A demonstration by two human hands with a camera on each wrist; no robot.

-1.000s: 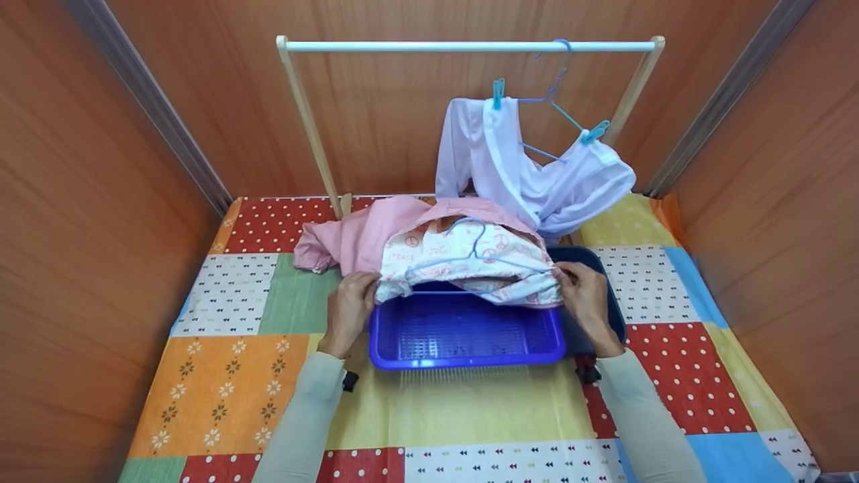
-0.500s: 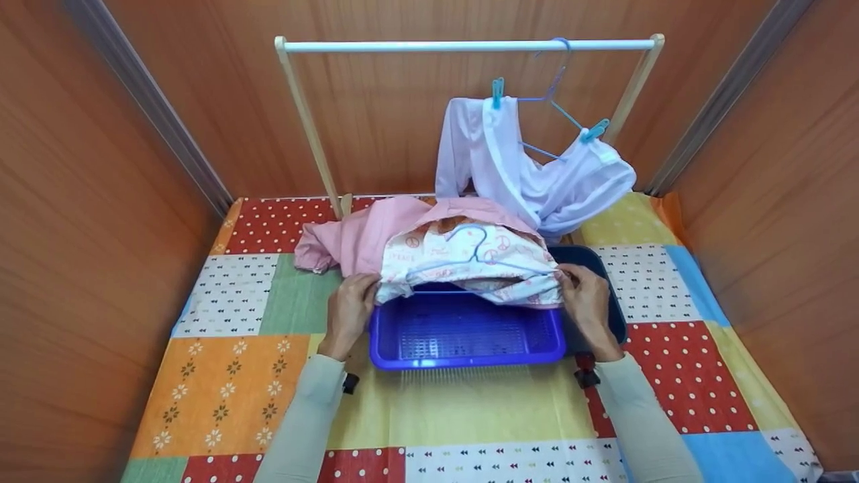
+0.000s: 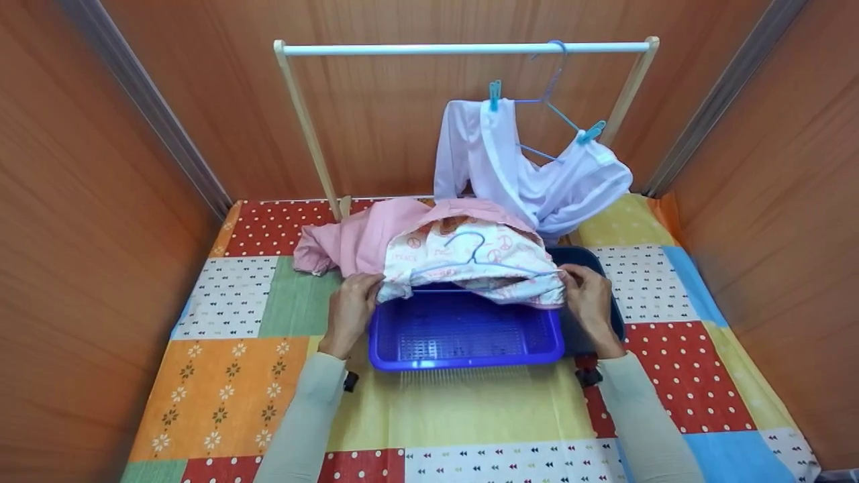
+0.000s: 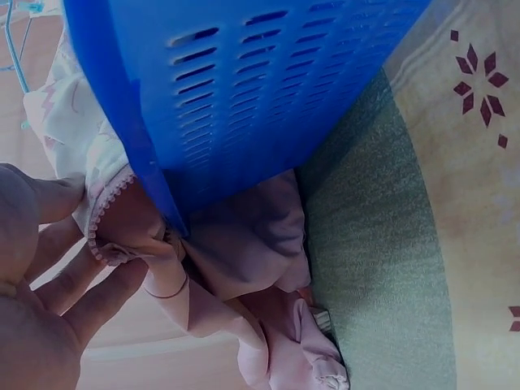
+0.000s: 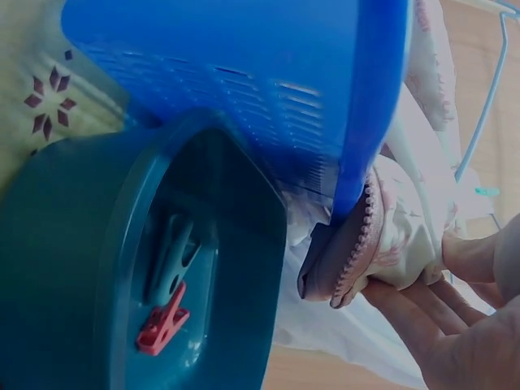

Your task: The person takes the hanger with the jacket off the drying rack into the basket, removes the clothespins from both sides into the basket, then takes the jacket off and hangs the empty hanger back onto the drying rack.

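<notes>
A pink garment (image 3: 376, 231) with a white printed lining (image 3: 429, 251) lies across the back of a blue slotted basket (image 3: 466, 363). On the lining rests a blue wire hanger (image 3: 474, 259), its hook pointing away from me. My left hand (image 3: 350, 305) pinches the garment's left edge, where the left wrist view shows a toothed pink trim (image 4: 106, 207). Opposite it, my right hand (image 3: 588, 298) pinches the garment's right edge, thumb on the lining in the right wrist view, beside the hanger's right end. Part of the garment hangs behind the basket.
Behind stands a rack with a white rail (image 3: 402, 49). A white garment (image 3: 500, 154) hangs there from a second hanger (image 3: 556, 74) by teal clothespins (image 3: 494, 94). Right of the basket, a dark teal tub (image 5: 122, 219) holds a red clothespin (image 5: 165, 321) and a teal clothespin (image 5: 175, 256).
The hanger's hook has tipped down toward me over the lining. Both hands keep their pinch on the garment's edges and have hardly moved.
</notes>
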